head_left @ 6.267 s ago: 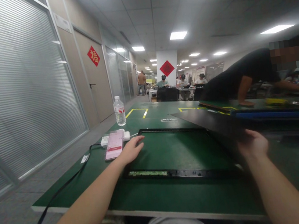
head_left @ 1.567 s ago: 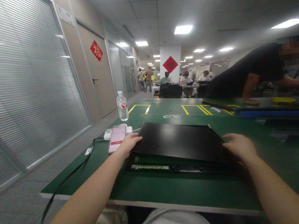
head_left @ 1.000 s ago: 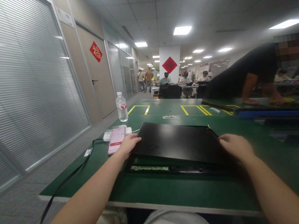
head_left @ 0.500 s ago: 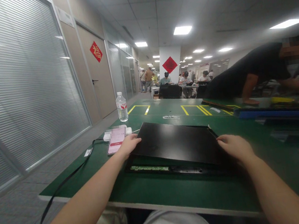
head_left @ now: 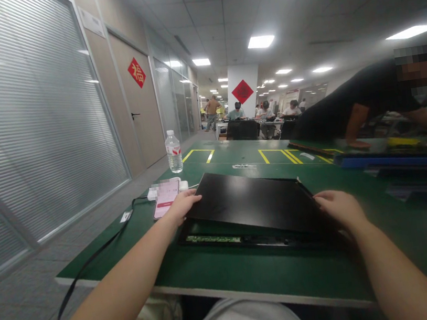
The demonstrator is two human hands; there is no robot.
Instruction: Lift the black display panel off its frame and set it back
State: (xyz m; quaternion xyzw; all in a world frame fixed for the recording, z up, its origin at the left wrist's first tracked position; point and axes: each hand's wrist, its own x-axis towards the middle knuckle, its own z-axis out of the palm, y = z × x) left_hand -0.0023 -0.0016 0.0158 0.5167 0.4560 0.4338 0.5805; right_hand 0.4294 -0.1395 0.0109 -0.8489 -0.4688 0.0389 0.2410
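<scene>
A flat black screen panel (head_left: 249, 200) is held by its two sides, tilted over the green tabletop. My left hand (head_left: 186, 204) is closed on its left edge, thumb on top. On the right edge my right hand (head_left: 343, 209) is closed too, with its lower fingers in shadow. Under the panel's near edge shows a dark frame (head_left: 276, 241). A green circuit board strip (head_left: 212, 239) lies along the frame's left part. The panel hides most of the frame, and I cannot tell whether the two touch.
Left of the panel are a phone (head_left: 166, 198) with a pink screen, a white charger and a black cable (head_left: 106, 245). A water bottle (head_left: 173, 154) stands behind them. At the right a person in black (head_left: 363, 96) leans over the table (head_left: 230, 277) beside a blue strip (head_left: 396, 158).
My right hand and the panel's right side have shifted slightly to the right. My left hand stays nearly in place, still on the left edge.
</scene>
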